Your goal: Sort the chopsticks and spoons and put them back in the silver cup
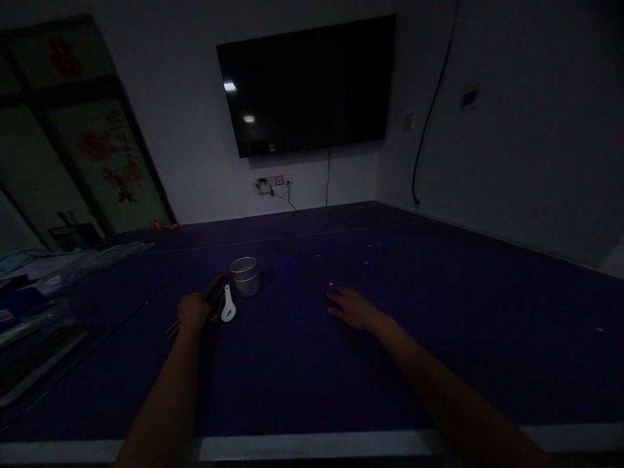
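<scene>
My left hand [192, 311] is closed around a bundle of thin wooden chopsticks [213, 285], whose ends stick out on both sides of it. Dark, slender utensils [217, 304] lie just right of that hand, too dim to name. Beside them rests a white soup spoon [228, 310] with a blue mark in its bowl. A silver metal cup [245, 278] stands upright behind the spoon. Out to the right, my right hand [355, 308] hovers at or rests on the purple tabletop [292, 364], fingers spread and holding nothing. A small white scrap [331, 283] lies by its fingertips.
More white specks [366, 262] dot the tabletop farther back. Along the left side are a dark flat tray-like object [41, 364] and crumpled clear plastic [90, 263]. A television [312, 88] hangs on the wall above sockets [273, 182]; a black cable [429, 117] runs down at right.
</scene>
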